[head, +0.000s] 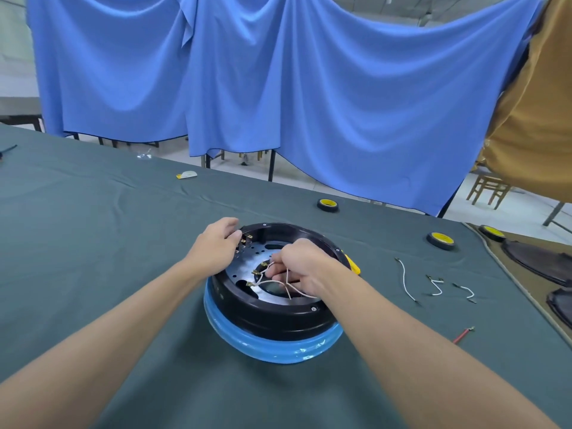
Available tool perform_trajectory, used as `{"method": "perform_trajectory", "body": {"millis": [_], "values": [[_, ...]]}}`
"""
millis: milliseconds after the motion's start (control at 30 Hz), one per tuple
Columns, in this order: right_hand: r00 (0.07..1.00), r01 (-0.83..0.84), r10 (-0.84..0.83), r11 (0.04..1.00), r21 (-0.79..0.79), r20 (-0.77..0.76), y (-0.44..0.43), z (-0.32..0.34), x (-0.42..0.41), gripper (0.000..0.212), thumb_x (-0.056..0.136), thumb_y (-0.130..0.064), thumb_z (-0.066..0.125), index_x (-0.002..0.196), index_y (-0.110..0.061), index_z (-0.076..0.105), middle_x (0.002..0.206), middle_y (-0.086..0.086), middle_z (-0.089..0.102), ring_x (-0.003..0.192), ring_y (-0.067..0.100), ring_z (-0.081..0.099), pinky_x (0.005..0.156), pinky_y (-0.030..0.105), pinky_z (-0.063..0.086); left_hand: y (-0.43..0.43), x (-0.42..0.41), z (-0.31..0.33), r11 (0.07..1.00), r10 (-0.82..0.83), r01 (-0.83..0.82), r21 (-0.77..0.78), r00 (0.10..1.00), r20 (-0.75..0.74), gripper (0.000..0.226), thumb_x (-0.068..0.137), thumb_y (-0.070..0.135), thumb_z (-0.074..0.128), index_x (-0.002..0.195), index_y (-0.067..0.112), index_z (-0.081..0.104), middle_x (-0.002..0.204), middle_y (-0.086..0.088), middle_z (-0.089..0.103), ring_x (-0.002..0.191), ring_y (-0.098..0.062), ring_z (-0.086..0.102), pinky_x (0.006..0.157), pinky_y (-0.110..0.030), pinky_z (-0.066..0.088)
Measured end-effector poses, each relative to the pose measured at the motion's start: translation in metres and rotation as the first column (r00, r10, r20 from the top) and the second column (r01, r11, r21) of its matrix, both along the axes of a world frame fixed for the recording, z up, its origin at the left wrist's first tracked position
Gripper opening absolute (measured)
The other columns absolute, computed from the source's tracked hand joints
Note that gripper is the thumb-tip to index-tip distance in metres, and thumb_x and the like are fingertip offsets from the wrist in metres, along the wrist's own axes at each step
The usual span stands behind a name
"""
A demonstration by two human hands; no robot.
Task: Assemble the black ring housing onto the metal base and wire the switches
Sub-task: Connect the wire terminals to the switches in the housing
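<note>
Spare wires (405, 280) right of housing (272, 317); tape rolls (328, 205) beyond; possibly red lead (462, 334).

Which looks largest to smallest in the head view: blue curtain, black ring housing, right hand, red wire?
1. blue curtain
2. black ring housing
3. right hand
4. red wire, clearly smallest

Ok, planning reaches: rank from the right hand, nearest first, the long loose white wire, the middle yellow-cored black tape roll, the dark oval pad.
1. Long loose white wire, just right of the right hand.
2. Middle yellow-cored black tape roll, farther right, behind.
3. Dark oval pad, far right.
</note>
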State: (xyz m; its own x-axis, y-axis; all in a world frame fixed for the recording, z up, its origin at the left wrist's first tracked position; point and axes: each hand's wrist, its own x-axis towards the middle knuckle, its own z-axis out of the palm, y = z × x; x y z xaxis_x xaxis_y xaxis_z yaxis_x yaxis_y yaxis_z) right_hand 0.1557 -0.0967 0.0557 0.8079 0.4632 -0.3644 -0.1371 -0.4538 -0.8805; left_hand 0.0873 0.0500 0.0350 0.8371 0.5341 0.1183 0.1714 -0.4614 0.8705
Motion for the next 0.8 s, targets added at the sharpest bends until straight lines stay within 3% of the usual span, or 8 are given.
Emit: {"method": "perform_trajectory", "body": {"millis": [67,233,333,467,567,667,800], "values": [[1.000,0.009,-0.009,1.000,0.025,-0.004,0.000,-0.001,0.000,0.023,0.097,-0.006,0.042,0.114,0.002,0.055,0.071,0.011,0.064,0.059,0.019,0.055,0.061,0.032,0.049,-0.002,-0.003,-0.002,1.000,0.015,-0.016,0.011,1.000,0.010,0.043,0.103,0.008,0.041,0.145,0.014,0.044,0.149,-0.003,0.048,0.140,-0.016,0.040,0.115,-0.032,0.031],[0.986,0.021,0.001,0.991,0.131,-0.166,-0.004,0.014,-0.001,0.012,0.097,0.001,0.043,0.096,0.001,0.055,0.067,0.011,0.055,0.049,0.014,0.052,0.043,0.022,0.048,-0.012,-0.009,-0.005,0.997,0.029,-0.029,0.067,1.000,0.010,0.045,0.100,0.002,0.041,0.140,0.018,0.051,0.143,-0.003,0.055,0.135,-0.019,0.045,0.108,-0.030,0.037],[0.978,0.058,-0.017,0.979,0.195,-0.209,-0.006,0.031,0.004,0.010,0.095,0.003,0.047,0.090,0.002,0.056,0.065,0.010,0.055,0.041,0.011,0.052,0.041,0.020,0.046,-0.013,-0.009,-0.002,0.995,0.025,-0.023,0.096,0.999,-0.026,0.045,0.095,0.003,0.041,0.136,0.017,0.055,0.137,-0.003,0.060,0.133,-0.022,0.047,0.108,-0.034,0.039],[0.981,-0.032,0.054,0.993,0.118,-0.188,-0.003,0.029,-0.002,0.010,0.095,0.001,0.049,0.089,0.000,0.057,0.065,0.008,0.056,0.043,0.010,0.052,0.044,0.023,0.046,-0.006,0.000,0.011,0.998,0.063,-0.063,0.002,0.998,0.018,0.036,0.095,0.015,0.059,0.131,0.013,0.059,0.129,-0.001,0.065,0.126,-0.020,0.054,0.111,-0.034,0.037],[0.988,-0.120,0.117,0.993,-0.021,-0.103,0.001,0.014,-0.006,0.014,0.098,-0.002,0.043,0.095,-0.001,0.057,0.069,0.007,0.058,0.044,0.009,0.053,0.047,0.023,0.048,0.000,0.006,0.017,0.998,0.003,-0.002,-0.055,1.000,0.017,0.038,0.095,0.019,0.063,0.132,0.014,0.057,0.132,-0.001,0.063,0.124,-0.020,0.056,0.112,-0.040,0.038],[0.989,-0.144,0.143,0.987,-0.073,-0.018,0.007,0.004,-0.006,0.017,0.098,-0.002,0.041,0.099,0.000,0.058,0.068,0.009,0.059,0.048,0.012,0.057,0.048,0.024,0.053,0.001,0.009,0.013,0.996,-0.076,0.076,-0.035,0.997,0.000,0.038,0.096,0.010,0.061,0.133,0.014,0.055,0.136,-0.002,0.061,0.127,-0.018,0.055,0.113,-0.039,0.037],[0.995,-0.096,0.095,0.995,-0.031,-0.041,0.014,-0.001,-0.002,0.016,0.098,0.002,0.042,0.094,0.002,0.058,0.068,0.012,0.059,0.051,0.014,0.059,0.045,0.022,0.055,-0.003,0.010,0.001,0.994,-0.110,0.109,0.027,0.993,0.044,0.037,0.098,-0.001,0.051,0.132,0.014,0.055,0.135,-0.004,0.061,0.126,-0.014,0.054,0.106,-0.031,0.041]]}}
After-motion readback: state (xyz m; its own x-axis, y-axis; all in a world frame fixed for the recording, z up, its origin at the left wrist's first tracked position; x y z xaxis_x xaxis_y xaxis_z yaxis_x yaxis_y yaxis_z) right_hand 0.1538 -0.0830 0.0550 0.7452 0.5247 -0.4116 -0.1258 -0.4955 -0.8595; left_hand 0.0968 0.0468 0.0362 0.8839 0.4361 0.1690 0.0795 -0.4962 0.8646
